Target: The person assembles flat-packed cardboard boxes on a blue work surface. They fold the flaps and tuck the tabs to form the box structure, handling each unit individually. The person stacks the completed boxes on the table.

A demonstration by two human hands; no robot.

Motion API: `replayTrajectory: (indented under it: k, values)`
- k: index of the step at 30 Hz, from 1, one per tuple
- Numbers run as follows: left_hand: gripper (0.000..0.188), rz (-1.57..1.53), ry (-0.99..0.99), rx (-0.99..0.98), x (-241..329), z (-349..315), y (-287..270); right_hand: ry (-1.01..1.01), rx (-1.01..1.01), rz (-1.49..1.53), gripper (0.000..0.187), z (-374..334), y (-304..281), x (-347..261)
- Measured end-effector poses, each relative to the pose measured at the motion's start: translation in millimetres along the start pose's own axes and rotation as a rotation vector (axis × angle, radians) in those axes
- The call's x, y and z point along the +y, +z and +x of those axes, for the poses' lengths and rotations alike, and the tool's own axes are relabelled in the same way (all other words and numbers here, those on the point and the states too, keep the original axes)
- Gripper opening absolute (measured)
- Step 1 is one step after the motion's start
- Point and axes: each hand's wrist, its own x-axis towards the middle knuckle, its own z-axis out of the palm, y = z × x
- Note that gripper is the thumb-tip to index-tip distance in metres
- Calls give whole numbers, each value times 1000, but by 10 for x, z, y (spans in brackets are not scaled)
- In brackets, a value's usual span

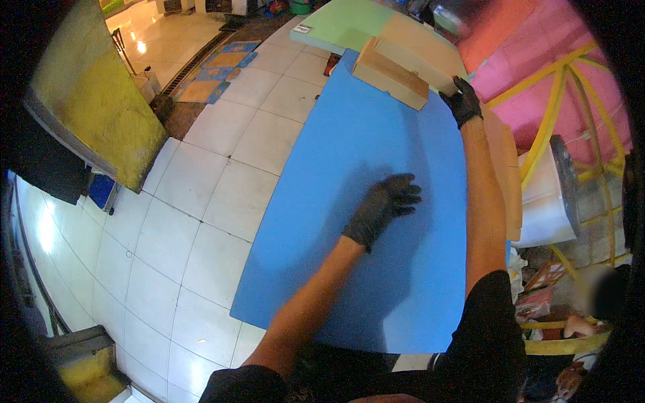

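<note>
My left hand [383, 208], in a black glove, hovers over the middle of the blue tabletop [322, 221]. Its fingers are apart and nothing is in them. At the far right of the table, my right hand [461, 103], also in a black glove, grips the near corner of a long flat brown cardboard box [424, 57]; its thumb and fingers lie on either side of that corner. Just left of it rests a second cardboard box [390, 79], narrower, against the first one.
Beyond the blue top lies a green surface [336, 23]. More brown cardboard [510, 174] lines the table's right edge, beside a yellow metal frame [554, 114] and a pink wall [507, 67]. White floor tiles [222, 188] spread to the left. Part of another person [584, 326] shows at lower right.
</note>
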Motion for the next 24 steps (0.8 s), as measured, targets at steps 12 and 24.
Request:
replayTrajectory:
  k: [12,24]
  values:
    - [42,61,-20,73,62,-31,99,-52,6,-346,37,739,-61,643]
    - [46,58,-18,39,-1,0,111,-186,117,-1313,43,253,276,148]
